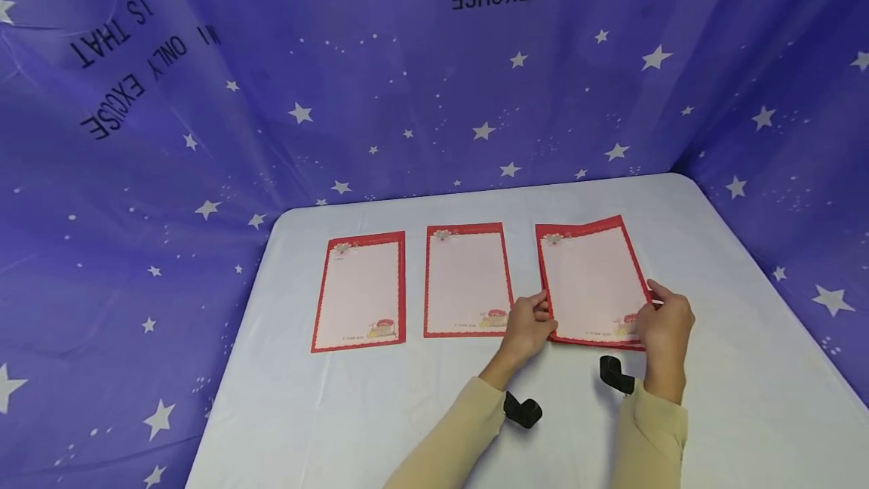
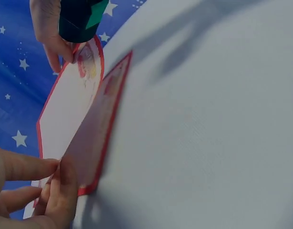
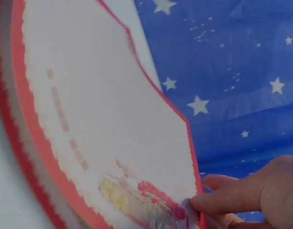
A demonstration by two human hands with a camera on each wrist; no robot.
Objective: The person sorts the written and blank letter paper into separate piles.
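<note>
Both hands hold one pink sheet of paper with a red scalloped border [image 1: 591, 278] at the right end of a row. My left hand [image 1: 528, 324] pinches its lower left edge between thumb and fingers. At the lower right edge, beside the printed flowers, my right hand [image 1: 667, 330] pinches it with the thumb on top. The sheet bows, and in the left wrist view it is raised at an angle over a second red-bordered sheet [image 2: 96, 143] lying on the table. That lower sheet's red edge [image 3: 4, 109] also shows in the right wrist view.
Two similar red-bordered sheets lie flat to the left, a middle one [image 1: 467, 278] and a far left one [image 1: 360, 293]. They rest on a white-covered table [image 1: 326, 413]. A purple star-printed curtain [image 1: 407, 96] surrounds it. Black wrist devices [image 1: 524, 410] sit at both sleeves.
</note>
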